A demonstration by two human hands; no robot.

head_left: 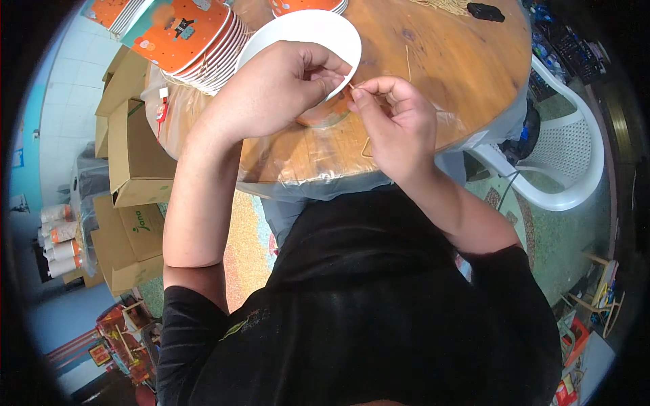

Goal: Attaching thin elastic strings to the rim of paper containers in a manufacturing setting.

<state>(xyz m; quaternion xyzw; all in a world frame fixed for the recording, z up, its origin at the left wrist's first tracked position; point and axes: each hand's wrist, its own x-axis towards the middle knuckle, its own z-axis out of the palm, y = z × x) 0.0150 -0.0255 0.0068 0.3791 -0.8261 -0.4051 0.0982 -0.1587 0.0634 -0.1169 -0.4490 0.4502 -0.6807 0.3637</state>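
Note:
A paper bucket [298,30], white inside, is tilted on the round table in front of me. My left hand [288,78] reaches across it, its fingers curled and pinching the near right rim. Just right of that rim, my right hand [399,115] is closed, thumb and forefinger pinching the end of a thin tan cord. Most of that cord is hidden by the fingers. A loop of similar cord [366,149] shows below the right hand. To the left lies a nested stack of orange printed paper buckets [189,34].
The wooden table [467,74] has a clear plastic cover. At its far side are another orange bucket [305,5], a bundle of tan cords [443,5] and a black item [486,12]. Cardboard boxes [139,152] stand left; a white plastic chair [565,152] is right.

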